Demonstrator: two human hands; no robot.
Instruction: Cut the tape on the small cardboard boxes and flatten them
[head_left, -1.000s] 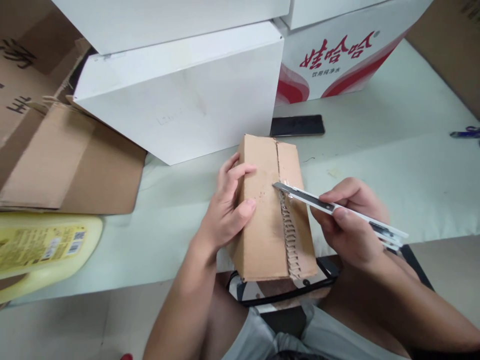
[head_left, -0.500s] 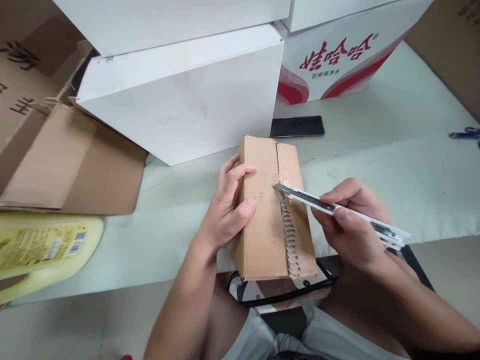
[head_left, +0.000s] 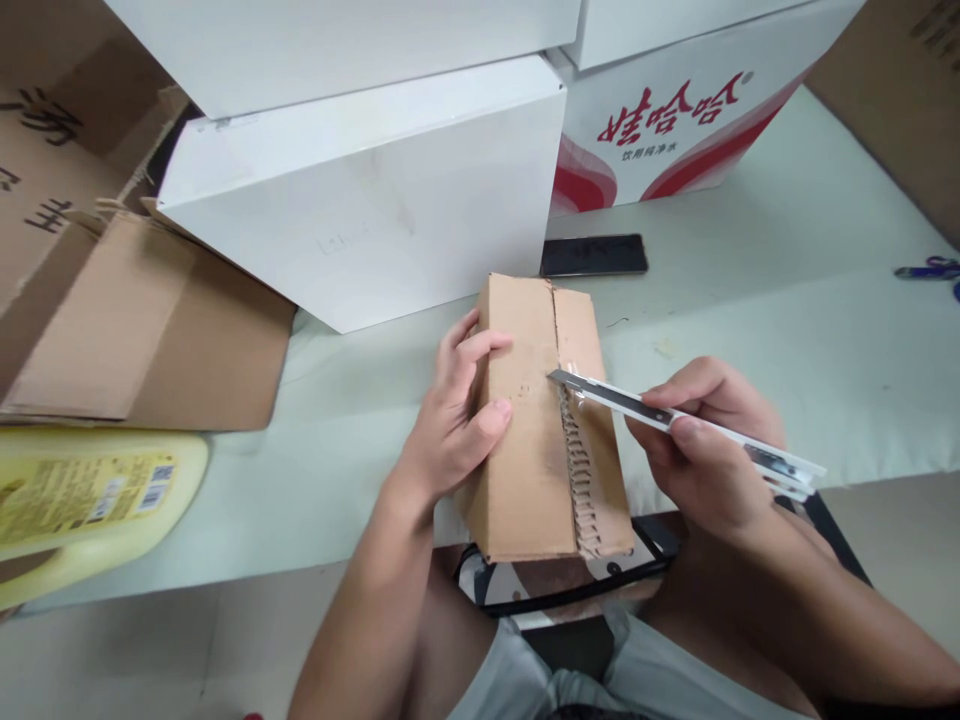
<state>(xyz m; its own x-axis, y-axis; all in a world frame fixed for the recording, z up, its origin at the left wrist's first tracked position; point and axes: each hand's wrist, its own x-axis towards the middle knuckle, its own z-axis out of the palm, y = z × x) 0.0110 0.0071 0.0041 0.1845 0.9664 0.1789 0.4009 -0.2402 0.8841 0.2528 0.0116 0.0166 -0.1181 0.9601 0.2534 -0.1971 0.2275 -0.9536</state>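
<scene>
A small brown cardboard box (head_left: 525, 470) rests at the table's front edge, tilted towards me, with a seam along its top face. The lower part of that seam is torn and shows corrugated ridges. My left hand (head_left: 457, 420) grips the box's left side, thumb and fingertips on its upper face. In my right hand (head_left: 709, 440) is a white utility knife (head_left: 622, 400) with its blade out. The blade tip lies over the seam near the middle, beside a bit of clear tape; whether it touches the cardboard I cannot tell.
White cartons (head_left: 375, 200) stand behind, one with red lettering. A black phone (head_left: 594, 254) lies before them. To the left are an open brown carton (head_left: 210, 340) and a yellow jug (head_left: 172, 480). Purple-handled scissors (head_left: 926, 270) lie far right on the pale green table (head_left: 750, 300).
Almost nothing differs. The view has shifted very slightly; both hands, the box and the knife keep nearly the same places.
</scene>
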